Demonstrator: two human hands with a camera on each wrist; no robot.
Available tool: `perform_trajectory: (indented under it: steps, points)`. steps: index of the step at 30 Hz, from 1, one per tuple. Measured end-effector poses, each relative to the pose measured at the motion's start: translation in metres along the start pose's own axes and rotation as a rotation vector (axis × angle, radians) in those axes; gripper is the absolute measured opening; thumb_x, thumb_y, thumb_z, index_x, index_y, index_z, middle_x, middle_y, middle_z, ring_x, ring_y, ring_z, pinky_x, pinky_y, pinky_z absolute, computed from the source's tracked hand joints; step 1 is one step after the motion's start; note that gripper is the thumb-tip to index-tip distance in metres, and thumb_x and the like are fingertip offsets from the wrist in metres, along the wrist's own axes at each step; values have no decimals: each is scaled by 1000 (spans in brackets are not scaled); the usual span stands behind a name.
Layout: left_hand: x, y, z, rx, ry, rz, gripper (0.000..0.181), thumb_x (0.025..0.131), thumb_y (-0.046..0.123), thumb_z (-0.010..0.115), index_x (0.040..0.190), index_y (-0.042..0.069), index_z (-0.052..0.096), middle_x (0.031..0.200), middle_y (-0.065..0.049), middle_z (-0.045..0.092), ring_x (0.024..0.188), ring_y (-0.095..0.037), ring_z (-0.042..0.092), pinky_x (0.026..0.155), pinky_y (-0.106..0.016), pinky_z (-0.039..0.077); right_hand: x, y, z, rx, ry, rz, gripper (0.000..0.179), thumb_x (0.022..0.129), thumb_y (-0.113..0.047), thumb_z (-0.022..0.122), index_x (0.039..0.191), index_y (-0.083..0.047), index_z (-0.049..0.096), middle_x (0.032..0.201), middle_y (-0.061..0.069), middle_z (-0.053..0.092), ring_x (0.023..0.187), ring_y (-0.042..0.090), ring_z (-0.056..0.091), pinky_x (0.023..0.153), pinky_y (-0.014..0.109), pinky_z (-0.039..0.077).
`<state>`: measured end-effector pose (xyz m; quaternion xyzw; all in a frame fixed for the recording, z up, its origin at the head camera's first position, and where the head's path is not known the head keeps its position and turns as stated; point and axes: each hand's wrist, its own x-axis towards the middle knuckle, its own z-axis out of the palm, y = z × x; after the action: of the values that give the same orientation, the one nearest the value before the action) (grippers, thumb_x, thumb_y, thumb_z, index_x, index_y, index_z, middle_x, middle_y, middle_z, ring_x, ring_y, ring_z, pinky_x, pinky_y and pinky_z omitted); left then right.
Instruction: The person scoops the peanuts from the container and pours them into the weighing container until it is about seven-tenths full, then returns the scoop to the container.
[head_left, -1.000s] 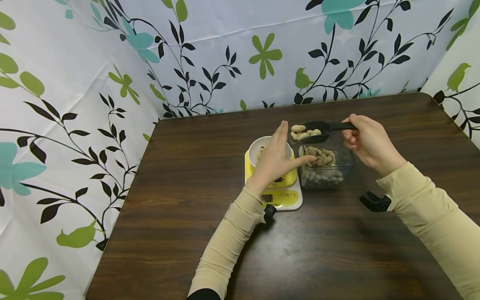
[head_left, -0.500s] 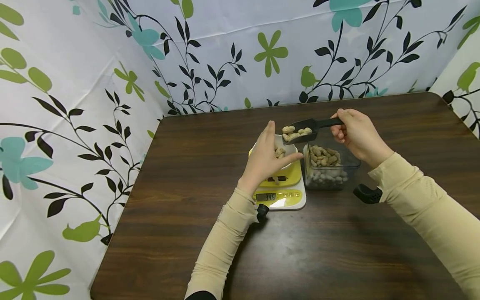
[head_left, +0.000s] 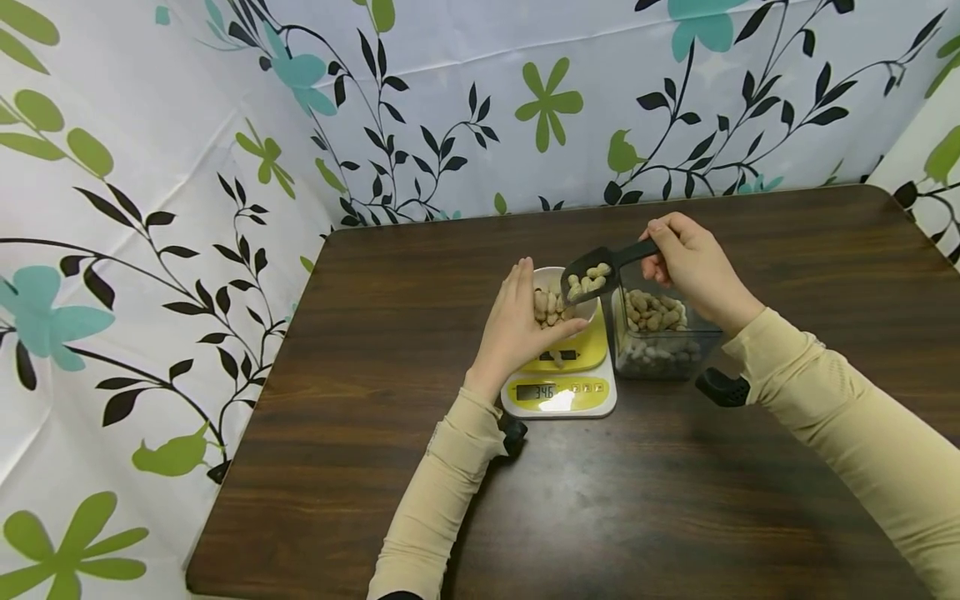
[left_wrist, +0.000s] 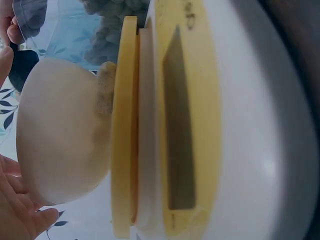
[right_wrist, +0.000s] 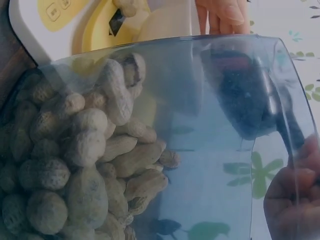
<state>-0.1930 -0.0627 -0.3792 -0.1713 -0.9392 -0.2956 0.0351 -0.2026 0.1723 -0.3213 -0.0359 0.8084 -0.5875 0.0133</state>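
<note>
My right hand grips the handle of a black scoop, tilted over the white bowl. Peanuts lie in the scoop. More peanuts are in the bowl, which stands on a yellow and white kitchen scale. My left hand is at the bowl's left side, fingers extended and thumb across the front; whether it touches the bowl is unclear. A single peanut lies on the scale's platform beside the bowl. The scale's display is lit with digits.
Just right of the scale stands a clear container part-filled with peanuts. Both sit on a dark wooden table. A patterned curtain hangs along the table's back and left sides.
My right hand has moved left with the scoop, from above the container to over the bowl, and the scoop has tipped. My left hand has shifted slightly left, uncovering more of the bowl and display.
</note>
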Motion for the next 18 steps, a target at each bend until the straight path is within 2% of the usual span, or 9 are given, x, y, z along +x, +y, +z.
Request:
perform_trajectory:
  steps: [9,18]
  points:
    - [-2,-2,4,33,1,-4,110,73,66,64,151,9,10,157,-9,15,146,-26,16,117,-45,22,-3,0,2,-90,0,-88,33,98,-42,36,102,-12,51,62,-7,55,57,14,47,50,22,42]
    - [-4,-4,8,46,-2,-6,113,73,66,64,151,7,9,157,-12,14,146,-26,14,117,-44,21,-5,-2,0,-106,31,-99,34,98,-43,36,101,-12,51,61,-7,56,57,12,48,52,21,44]
